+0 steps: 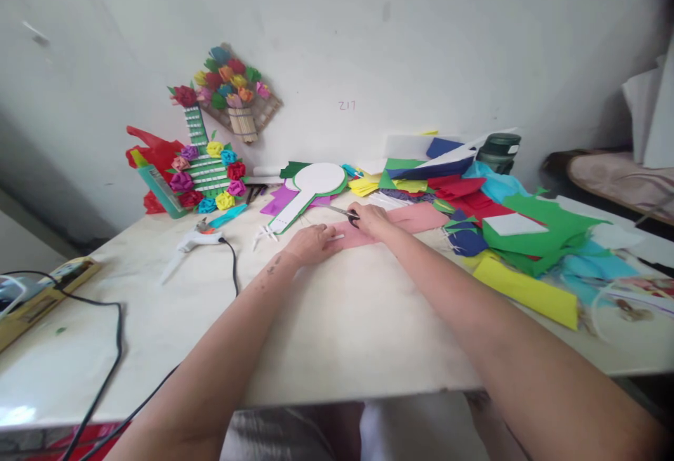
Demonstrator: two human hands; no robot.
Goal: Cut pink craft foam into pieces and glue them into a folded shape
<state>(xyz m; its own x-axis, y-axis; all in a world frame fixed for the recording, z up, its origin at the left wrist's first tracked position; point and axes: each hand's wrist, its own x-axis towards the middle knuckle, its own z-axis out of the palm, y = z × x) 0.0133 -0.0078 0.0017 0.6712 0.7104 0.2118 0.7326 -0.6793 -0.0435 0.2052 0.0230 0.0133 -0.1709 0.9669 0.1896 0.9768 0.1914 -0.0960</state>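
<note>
My left hand (314,243) lies flat on a pink paper sheet (415,217) on the white table (326,335), fingers stretched out and pressing the sheet's left end. My right hand (371,219) is closed round the black handles of a pair of scissors (345,213), whose blades point left over the pink sheet's far edge. Just beyond the hands lies a white and green paddle-shaped paper cut-out (310,191).
A heap of coloured paper sheets (505,226) covers the table's right side. A white glue gun (197,240) with a black cable (113,363) lies to the left. Paper flower crafts (210,173) stand against the wall; a dark green jar (499,152) is behind the papers.
</note>
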